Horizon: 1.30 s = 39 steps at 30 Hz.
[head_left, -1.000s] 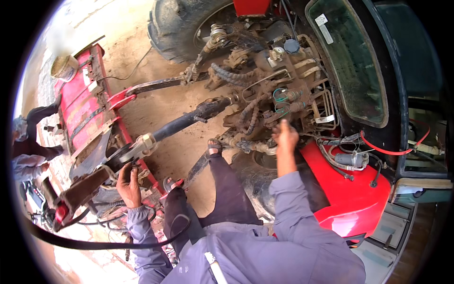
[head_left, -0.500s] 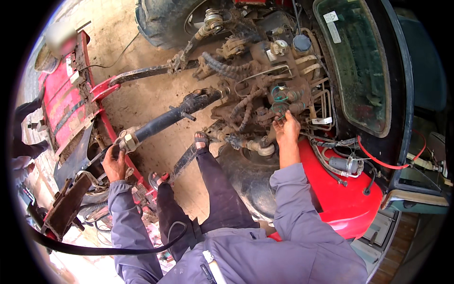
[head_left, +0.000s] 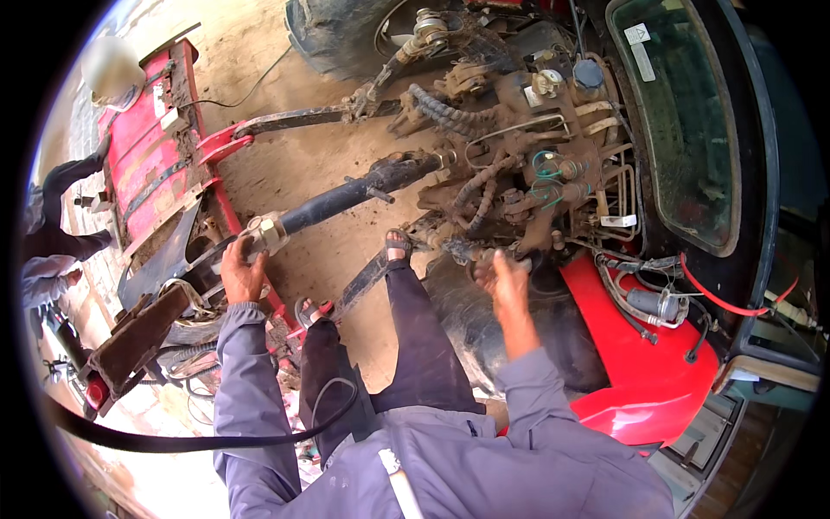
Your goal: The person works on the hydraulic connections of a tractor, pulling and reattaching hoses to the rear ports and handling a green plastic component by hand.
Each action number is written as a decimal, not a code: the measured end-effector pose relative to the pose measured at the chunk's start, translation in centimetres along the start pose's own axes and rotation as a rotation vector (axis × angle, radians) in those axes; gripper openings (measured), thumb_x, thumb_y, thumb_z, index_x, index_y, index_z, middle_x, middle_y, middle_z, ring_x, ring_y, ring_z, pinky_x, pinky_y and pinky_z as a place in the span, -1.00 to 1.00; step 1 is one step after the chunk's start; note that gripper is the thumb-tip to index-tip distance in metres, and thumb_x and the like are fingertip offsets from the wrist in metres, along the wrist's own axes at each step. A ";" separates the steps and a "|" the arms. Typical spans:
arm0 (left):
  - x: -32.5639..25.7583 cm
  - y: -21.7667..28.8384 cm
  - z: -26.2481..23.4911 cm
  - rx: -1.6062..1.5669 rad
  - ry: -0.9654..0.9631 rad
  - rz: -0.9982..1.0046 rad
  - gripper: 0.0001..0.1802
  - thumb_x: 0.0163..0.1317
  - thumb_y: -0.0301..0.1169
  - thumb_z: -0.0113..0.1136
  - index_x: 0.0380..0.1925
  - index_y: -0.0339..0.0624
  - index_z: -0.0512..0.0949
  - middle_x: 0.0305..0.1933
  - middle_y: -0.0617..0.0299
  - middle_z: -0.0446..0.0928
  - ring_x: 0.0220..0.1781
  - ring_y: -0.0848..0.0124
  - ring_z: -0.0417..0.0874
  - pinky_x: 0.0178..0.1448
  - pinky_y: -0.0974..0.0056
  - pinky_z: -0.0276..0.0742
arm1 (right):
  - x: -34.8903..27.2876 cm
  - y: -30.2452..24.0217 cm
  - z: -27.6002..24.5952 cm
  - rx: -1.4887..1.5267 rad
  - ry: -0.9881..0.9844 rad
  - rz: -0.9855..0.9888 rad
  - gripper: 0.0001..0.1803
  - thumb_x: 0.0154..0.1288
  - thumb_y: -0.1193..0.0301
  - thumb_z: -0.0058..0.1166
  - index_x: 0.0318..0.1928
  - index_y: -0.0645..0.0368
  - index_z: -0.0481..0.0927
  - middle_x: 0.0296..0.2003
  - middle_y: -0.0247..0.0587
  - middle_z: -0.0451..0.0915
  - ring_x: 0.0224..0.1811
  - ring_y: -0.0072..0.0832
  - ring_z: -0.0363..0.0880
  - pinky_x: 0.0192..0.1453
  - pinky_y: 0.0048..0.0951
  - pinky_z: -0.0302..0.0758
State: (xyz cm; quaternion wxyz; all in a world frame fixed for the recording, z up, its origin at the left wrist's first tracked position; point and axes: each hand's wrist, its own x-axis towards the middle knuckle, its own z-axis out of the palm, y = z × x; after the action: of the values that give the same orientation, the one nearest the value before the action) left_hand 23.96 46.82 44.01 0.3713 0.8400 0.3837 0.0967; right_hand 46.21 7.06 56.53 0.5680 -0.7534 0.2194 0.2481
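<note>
My left hand [head_left: 245,275] is closed round the near end of a black top link [head_left: 333,206], beside its large brass-coloured nut [head_left: 266,232]. The link runs from the red implement [head_left: 160,143] at the left to the muddy rear of a tractor [head_left: 527,143]. My right hand [head_left: 506,284] is in the air over the lower linkage by the near tyre [head_left: 458,320]. Its fingers are partly curled and smeared by motion, and nothing clear shows in them. Beyond it, thin green cord [head_left: 546,173] loops round the hydraulic couplings [head_left: 569,170].
The red fender [head_left: 644,363] and a grey cylinder with hoses [head_left: 653,303] lie to the right, below the cab window [head_left: 687,130]. At the far left, another person [head_left: 65,203] is by the implement. A black strap [head_left: 173,443] crosses in front of me.
My right hand has left the couplings with the green cord and come down toward me. My left hand stays at the link's end. The whole view has shifted, so things sit farther right.
</note>
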 end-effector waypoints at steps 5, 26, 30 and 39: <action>0.0 -0.5 0.0 0.056 -0.014 0.093 -0.54 -0.03 -0.42 0.38 -0.06 -0.22 0.55 -0.12 0.03 0.57 -0.04 0.07 0.59 0.05 0.13 0.50 | -6.2 5.7 -0.8 -0.235 -0.039 -0.036 -0.66 0.43 0.22 0.05 -0.16 0.31 0.55 -0.34 -0.15 0.67 -0.41 -0.50 0.64 -0.34 -0.50 0.55; -2.0 -2.0 -2.4 0.321 0.015 0.166 -0.30 -0.09 -0.45 0.37 0.15 -0.26 0.42 0.20 -0.02 0.41 0.28 -0.02 0.34 0.39 0.02 0.27 | -2.2 5.2 13.3 -0.616 -0.385 -0.387 -0.70 0.38 0.24 0.11 -0.24 0.28 0.60 -0.47 -0.17 0.65 -0.47 -0.53 0.58 -0.35 -0.42 0.51; -2.8 -3.0 -2.5 0.240 0.042 0.145 -0.33 -0.09 -0.49 0.35 0.13 -0.26 0.42 0.18 -0.02 0.42 0.26 -0.03 0.34 0.39 0.02 0.27 | -1.5 4.3 17.9 -0.693 -0.495 -0.643 -0.70 0.34 0.23 0.13 -0.20 0.26 0.61 -0.41 -0.05 0.67 -0.36 -0.29 0.66 -0.24 -0.29 0.53; -2.2 -3.2 -1.6 0.220 0.024 0.172 -0.30 -0.11 -0.50 0.34 0.16 -0.23 0.41 0.21 0.01 0.39 0.28 -0.03 0.31 0.39 0.05 0.27 | -1.2 2.8 26.7 -0.795 -0.718 -0.704 -0.62 0.25 0.33 0.22 -0.01 0.30 0.55 -0.17 0.00 0.67 -0.12 -0.31 0.68 0.00 -0.36 0.55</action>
State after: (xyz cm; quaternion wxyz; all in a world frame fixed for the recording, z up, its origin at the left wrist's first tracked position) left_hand 19.91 47.54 43.15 0.2626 0.9043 0.3228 0.0955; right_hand 40.29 32.15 49.02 0.3308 -0.8036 -0.3538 0.3460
